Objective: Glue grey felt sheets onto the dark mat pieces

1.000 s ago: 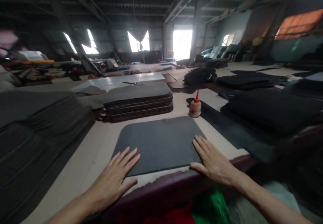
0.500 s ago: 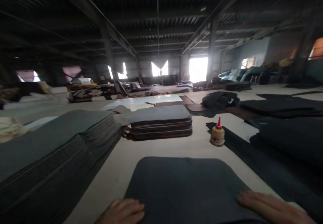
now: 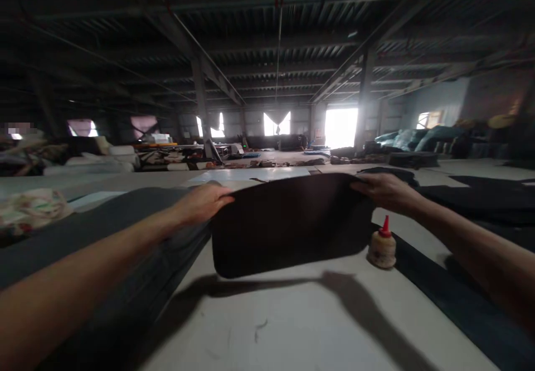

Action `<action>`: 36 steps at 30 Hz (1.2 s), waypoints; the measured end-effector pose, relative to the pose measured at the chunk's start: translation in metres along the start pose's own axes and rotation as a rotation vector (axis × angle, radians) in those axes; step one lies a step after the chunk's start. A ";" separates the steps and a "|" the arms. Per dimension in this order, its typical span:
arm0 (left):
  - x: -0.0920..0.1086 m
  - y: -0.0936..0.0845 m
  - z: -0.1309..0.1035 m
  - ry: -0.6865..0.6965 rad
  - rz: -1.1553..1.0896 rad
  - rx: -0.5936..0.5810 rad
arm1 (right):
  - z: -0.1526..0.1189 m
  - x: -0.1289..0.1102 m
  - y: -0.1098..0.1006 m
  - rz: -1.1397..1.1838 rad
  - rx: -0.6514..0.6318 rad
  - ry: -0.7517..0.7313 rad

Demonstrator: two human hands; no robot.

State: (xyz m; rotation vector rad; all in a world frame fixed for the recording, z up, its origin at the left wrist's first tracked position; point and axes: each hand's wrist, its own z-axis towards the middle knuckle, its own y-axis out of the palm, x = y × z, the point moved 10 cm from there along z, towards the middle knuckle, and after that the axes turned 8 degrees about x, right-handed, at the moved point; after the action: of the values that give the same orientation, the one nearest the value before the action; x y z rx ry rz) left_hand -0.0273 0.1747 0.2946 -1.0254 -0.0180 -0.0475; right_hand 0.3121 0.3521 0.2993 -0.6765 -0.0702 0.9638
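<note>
A dark panel with rounded corners (image 3: 292, 223) hangs upright above the pale table (image 3: 267, 321), its dark brown face toward me. My left hand (image 3: 207, 199) pinches its upper left corner, and my right hand (image 3: 378, 187) grips the upper right corner. Both arms reach forward, and their shadows fall on the tabletop. A glue bottle with a red nozzle (image 3: 382, 245) stands just right of the panel's lower right corner. The panel hides whatever lies directly behind it.
On the left lies a large stack of grey sheets (image 3: 137, 215), with a patterned cloth bundle (image 3: 35, 209) beyond it. Dark material (image 3: 455, 298) runs along the right side, near more dark pieces (image 3: 472, 201). Columns and bright windows are in the background.
The panel, which lay flat on the table under my hands, is now lifted, tilted upright and farther forward. My hands have closed on its upper corners. The view has shifted left.
</note>
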 end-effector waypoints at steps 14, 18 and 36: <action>-0.095 0.068 0.068 -0.063 0.052 0.383 | 0.032 0.007 0.119 -0.284 0.061 -0.173; -0.123 0.158 0.048 -0.128 0.012 0.158 | -0.014 0.041 0.204 -0.328 -0.377 -0.040; -0.170 0.181 0.007 -0.676 -0.265 0.123 | -0.138 0.006 0.164 -0.227 -0.352 -0.132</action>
State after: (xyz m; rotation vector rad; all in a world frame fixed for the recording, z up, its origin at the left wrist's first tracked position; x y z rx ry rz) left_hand -0.1887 0.2800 0.1369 -0.8717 -0.7638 0.0608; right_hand 0.2429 0.3508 0.0965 -0.9055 -0.4322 0.7818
